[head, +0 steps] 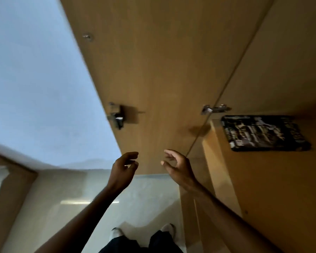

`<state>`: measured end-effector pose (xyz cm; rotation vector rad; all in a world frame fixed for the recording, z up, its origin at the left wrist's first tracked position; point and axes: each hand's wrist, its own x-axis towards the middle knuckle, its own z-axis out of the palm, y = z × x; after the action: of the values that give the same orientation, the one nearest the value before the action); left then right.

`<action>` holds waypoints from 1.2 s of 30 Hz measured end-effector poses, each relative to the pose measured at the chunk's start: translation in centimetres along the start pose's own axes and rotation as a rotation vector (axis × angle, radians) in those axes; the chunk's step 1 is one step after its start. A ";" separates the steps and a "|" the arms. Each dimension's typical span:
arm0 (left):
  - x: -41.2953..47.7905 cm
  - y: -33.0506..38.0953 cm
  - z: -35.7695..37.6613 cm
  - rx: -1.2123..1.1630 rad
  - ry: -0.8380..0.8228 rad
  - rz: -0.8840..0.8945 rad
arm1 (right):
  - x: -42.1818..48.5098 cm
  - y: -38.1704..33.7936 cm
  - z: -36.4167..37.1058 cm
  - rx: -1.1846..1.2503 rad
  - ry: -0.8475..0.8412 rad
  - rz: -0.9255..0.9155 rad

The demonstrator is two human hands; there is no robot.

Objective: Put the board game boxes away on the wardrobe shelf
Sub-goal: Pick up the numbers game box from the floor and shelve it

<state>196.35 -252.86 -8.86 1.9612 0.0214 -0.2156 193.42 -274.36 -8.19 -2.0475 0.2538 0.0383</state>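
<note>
A dark board game box (264, 133) with a busy printed lid lies flat on the wooden wardrobe shelf (263, 179) at the right. My left hand (125, 168) and my right hand (177, 165) are raised side by side in front of the open wardrobe door (153, 79), both empty with fingers loosely curled and apart. The right hand is left of the shelf's front edge and well short of the box. No other box is in view.
The open door carries two metal hinges (117, 114) (215, 109) and stands between the pale wall (35, 79) and the shelf. A pale glossy floor (80, 198) lies below, with my feet at the bottom. A wooden frame (9, 179) shows at the lower left.
</note>
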 end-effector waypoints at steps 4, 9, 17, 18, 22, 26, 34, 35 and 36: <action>-4.8 -4.7 -8.4 -0.066 0.185 -0.087 | -1.1 -4.1 8.9 -0.031 -0.217 -0.055; -11.6 -10.8 -18.8 -0.075 0.374 -0.188 | -4.3 -9.5 20.6 -0.044 -0.440 -0.124; -26.2 -20.3 -33.0 -0.132 0.777 -0.376 | -11.6 -18.6 39.4 -0.123 -0.847 -0.353; -28.2 -21.3 -34.4 -0.151 0.857 -0.401 | -12.7 -19.9 42.2 -0.139 -0.916 -0.380; -34.7 -23.9 -38.4 -0.206 1.097 -0.499 | -16.8 -23.9 51.0 -0.195 -1.124 -0.501; -41.1 -27.0 -42.7 -0.324 1.305 -0.600 | -22.7 -27.9 60.8 -0.238 -1.340 -0.594; -51.7 -31.9 -51.4 -0.431 1.663 -0.702 | -36.7 -34.3 76.9 -0.353 -1.703 -0.836; -52.9 -32.4 -52.1 -0.436 1.703 -0.709 | -38.5 -34.9 78.4 -0.366 -1.750 -0.866; -54.6 -32.9 -52.7 -0.451 1.758 -0.722 | -40.7 -35.4 80.0 -0.386 -1.801 -0.890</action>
<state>146.27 -187.01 -10.34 1.0558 1.7140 0.9974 167.12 -181.56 -9.62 -1.5345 -1.8002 1.3160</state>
